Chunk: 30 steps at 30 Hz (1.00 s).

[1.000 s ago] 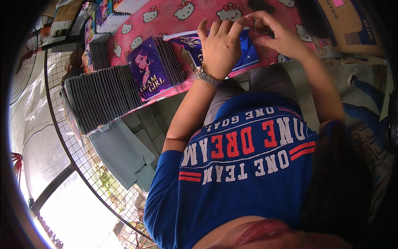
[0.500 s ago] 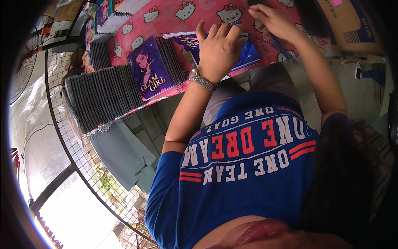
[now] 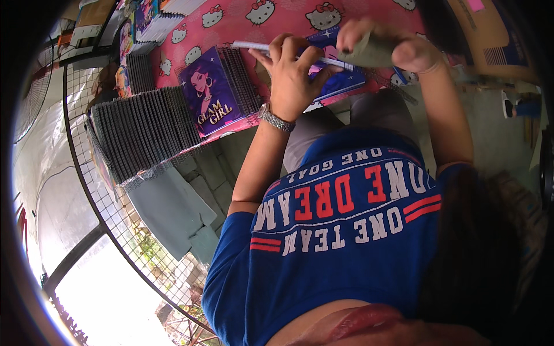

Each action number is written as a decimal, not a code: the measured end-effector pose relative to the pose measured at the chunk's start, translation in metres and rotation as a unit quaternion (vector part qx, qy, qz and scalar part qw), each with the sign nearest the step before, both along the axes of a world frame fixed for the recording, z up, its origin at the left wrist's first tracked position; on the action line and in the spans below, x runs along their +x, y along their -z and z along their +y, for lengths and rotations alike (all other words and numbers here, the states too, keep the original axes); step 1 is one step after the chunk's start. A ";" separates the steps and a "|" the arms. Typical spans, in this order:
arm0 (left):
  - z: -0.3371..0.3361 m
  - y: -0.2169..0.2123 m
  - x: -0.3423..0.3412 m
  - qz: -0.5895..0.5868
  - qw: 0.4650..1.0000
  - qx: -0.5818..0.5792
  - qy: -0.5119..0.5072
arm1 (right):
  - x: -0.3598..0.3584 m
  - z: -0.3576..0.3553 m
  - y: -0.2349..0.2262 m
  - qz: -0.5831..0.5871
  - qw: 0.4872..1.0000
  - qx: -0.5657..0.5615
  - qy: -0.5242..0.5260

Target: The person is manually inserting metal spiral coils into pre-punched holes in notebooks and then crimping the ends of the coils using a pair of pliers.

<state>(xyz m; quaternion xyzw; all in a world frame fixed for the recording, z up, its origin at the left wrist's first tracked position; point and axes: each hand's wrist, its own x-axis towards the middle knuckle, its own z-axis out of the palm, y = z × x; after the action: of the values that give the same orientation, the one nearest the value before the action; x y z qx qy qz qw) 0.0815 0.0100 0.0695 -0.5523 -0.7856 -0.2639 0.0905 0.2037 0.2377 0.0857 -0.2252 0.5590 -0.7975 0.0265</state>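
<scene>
At the far left, a long row of dark spiral notebooks (image 3: 141, 135) leans on edge along the table. It could tip and slide off the side if the table gets bumped. Just beside it lies a purple notebook (image 3: 210, 92) with a drawn girl and gold letters on its cover. It rests on the pink tablecloth (image 3: 231, 26) with white cat faces.

The left hand (image 3: 291, 78) presses flat, fingers spread, on a blue notebook (image 3: 337, 75) lying open-side up on the cloth. If the hand lifts, the cover could flip or the book could slip.

The right hand (image 3: 386, 49) is closed around a small grey-green piece (image 3: 369, 52). I cannot tell what it is. It could drop if the grip goes loose.

At the far right sits a brown cardboard box (image 3: 490, 37) with a pink tag.
</scene>
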 end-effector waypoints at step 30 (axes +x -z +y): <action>0.010 -0.012 0.001 -0.057 0.998 -0.024 0.034 | -0.003 -0.006 -0.010 -0.144 0.964 0.206 0.091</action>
<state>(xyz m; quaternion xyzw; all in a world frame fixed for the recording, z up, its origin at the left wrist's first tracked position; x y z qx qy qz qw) 0.0825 0.0203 0.0814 -0.5650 -0.7763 -0.2787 0.0232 0.2003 0.2317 0.0958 -0.0459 0.7199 -0.6879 0.0804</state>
